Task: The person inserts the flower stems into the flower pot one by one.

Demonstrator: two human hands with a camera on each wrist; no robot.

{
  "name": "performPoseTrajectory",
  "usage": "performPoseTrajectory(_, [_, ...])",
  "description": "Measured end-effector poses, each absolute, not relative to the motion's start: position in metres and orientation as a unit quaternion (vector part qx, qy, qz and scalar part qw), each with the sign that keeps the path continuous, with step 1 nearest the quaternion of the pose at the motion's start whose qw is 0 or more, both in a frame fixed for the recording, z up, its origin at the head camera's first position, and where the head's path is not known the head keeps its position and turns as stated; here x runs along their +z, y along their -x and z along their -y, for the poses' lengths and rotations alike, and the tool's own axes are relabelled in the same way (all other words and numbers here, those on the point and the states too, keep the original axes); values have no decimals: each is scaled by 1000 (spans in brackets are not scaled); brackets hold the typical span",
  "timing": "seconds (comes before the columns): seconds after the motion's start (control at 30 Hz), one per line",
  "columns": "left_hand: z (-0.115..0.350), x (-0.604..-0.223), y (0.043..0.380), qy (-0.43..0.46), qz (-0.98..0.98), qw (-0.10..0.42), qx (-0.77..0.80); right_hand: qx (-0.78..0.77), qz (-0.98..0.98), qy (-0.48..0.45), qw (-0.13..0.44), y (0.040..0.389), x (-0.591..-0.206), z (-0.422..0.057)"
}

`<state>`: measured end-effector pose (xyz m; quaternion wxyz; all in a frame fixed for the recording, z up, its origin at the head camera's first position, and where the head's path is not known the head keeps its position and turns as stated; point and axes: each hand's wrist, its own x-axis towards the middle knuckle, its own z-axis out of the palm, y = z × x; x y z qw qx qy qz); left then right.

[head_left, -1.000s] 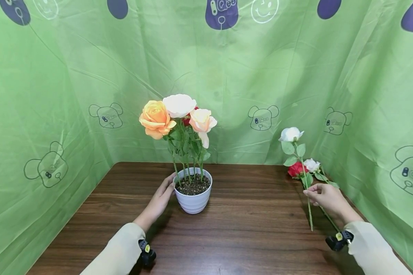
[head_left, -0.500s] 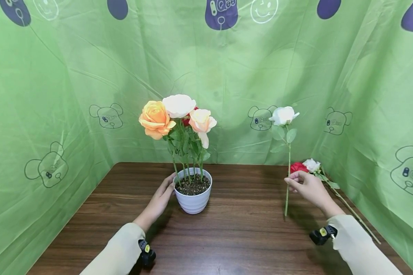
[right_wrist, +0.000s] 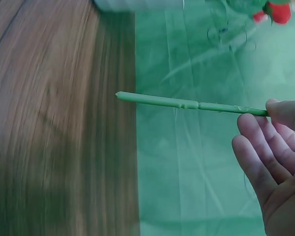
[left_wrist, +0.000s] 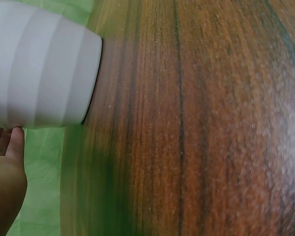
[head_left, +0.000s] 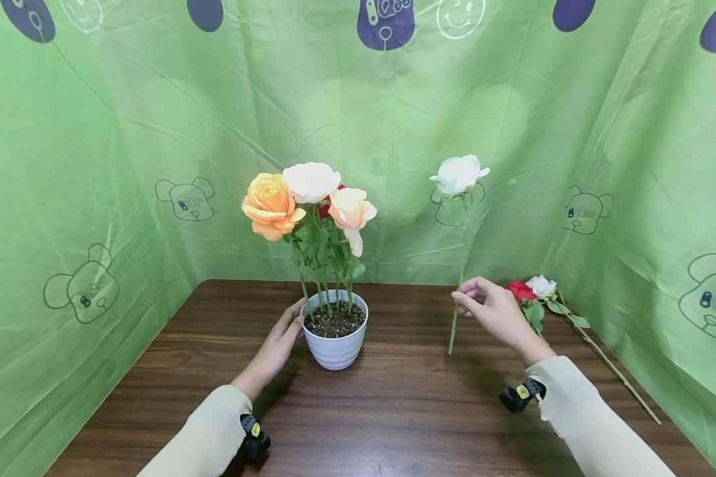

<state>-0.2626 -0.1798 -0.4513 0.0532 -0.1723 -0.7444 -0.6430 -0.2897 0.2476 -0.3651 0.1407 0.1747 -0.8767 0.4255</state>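
Observation:
A white ribbed flowerpot (head_left: 336, 351) stands upright on the table, filled with dark soil. Orange (head_left: 270, 207), white, peach and red roses rise from it on green stems. My left hand (head_left: 279, 346) rests against the pot's left side, and its fingertips touch the wall in the left wrist view. My right hand (head_left: 495, 315) pinches the stem of a single white rose (head_left: 459, 175) between thumb and fingers, to the right of the pot. The rose is upright, bloom on top. In the right wrist view, the bare lower stem (right_wrist: 186, 104) sticks out beyond the fingers.
Behind my right hand, a red rose (head_left: 520, 290) and another white rose (head_left: 540, 287) lie at the table's right side, one long stem reaching toward the front. A green printed curtain (head_left: 394, 119) encloses the brown wooden table (head_left: 394, 411) at the back and sides.
My right hand has carried the white rose up and leftward from beside the lying roses, toward the pot. The left hand and pot have stayed in place.

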Motion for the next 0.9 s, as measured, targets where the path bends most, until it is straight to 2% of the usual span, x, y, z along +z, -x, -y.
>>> performPoseTrajectory(0.9, [178, -450, 262, 173, 749, 62, -637, 517, 768, -340, 165, 276, -316, -122])
